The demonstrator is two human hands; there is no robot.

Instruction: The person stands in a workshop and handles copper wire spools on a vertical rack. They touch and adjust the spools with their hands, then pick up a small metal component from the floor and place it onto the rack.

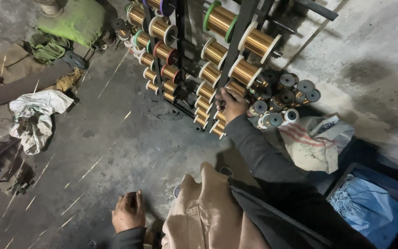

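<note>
My right hand (230,103) reaches forward to a black metal rack (237,34) that holds several spools of copper wire (215,51) on its pegs. The fingers close around a small copper spool low on the rack, partly hidden by the hand. My left hand (128,213) rests on the grey concrete floor (116,138), fingers curled, holding nothing. My tan-trousered knee (203,207) is between the two hands. A dark sleeve covers the right arm.
A pile of loose grey-capped spools (284,99) lies right of the rack beside a white sack (316,140). A box with blue plastic (369,207) sits at lower right. A white cloth bundle (35,115), green cushion (74,20) and brown rags lie at left.
</note>
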